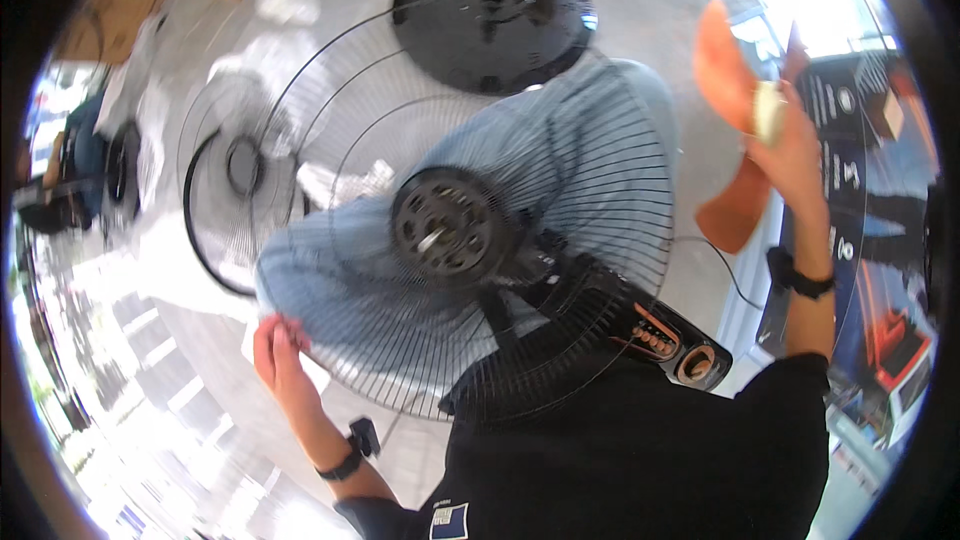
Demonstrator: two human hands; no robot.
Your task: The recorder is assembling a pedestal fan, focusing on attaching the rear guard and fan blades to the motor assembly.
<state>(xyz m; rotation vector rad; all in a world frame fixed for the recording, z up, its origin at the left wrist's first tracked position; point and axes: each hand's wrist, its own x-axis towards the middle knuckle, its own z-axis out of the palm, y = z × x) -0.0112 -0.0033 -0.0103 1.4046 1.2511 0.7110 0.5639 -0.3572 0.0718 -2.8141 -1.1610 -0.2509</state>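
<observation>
A large black wire fan grille [620, 230] with a dark round motor hub [450, 225] lies across my blue-jeaned legs. A bare metal shaft pokes out of the hub's middle. My left hand [283, 355] is at the grille's lower left rim, its fingers closed and looking pinched there, a little smeared by motion. Off to the right, my right hand [795, 155] grips an orange fan blade [727, 65] by its pale hub, held apart from the grille. From the motor a black control panel [660, 340] with copper-coloured buttons and a knob reaches toward my shirt.
A glossy black round base [430, 45] with a post stands beyond my legs. Another wire grille [205, 120] with a black ring leans at the left among white plastic wrapping [290, 5]. Cardboard [110, 25] lies far left, and a printed box [840, 190] stands at the right.
</observation>
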